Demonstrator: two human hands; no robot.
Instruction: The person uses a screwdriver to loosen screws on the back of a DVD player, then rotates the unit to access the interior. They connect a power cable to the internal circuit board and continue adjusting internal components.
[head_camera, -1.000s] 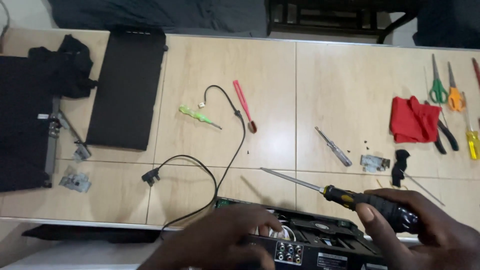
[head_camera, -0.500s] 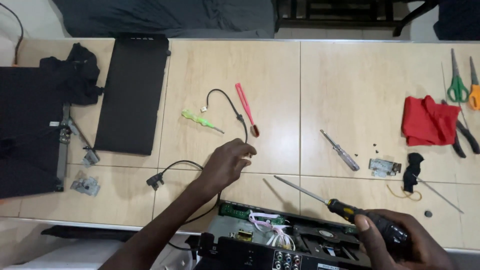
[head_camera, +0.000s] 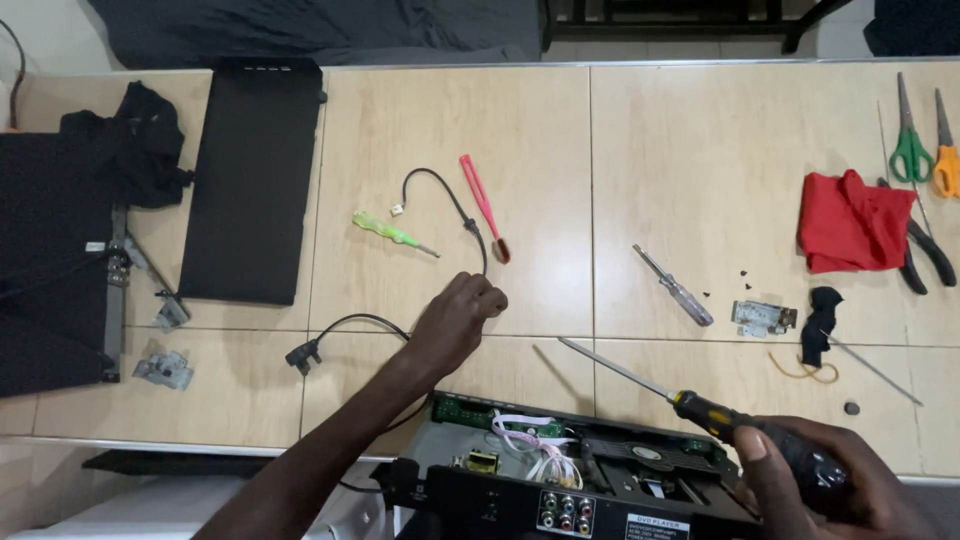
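Seemingly left hand (head_camera: 458, 318) pinching black cable (head_camera: 452, 200), right hand (head_camera: 830, 480) gripping screwdriver (head_camera: 690, 405)

1. The right hand (head_camera: 835, 485) is cut off by the bottom edge, and its grip hides most of the screwdriver (head_camera: 700, 405) handle.
2. The opened player (head_camera: 570, 475) runs off the bottom edge, so its front is unseen.
3. The left hand (head_camera: 455, 320) closes over the black cable (head_camera: 440, 190); the fingertips are hidden.
4. Dark specks (head_camera: 745, 272) beside the metal bracket (head_camera: 762, 318) are too small to tell.
5. The black panel (head_camera: 45, 260) is cut off at the left edge.
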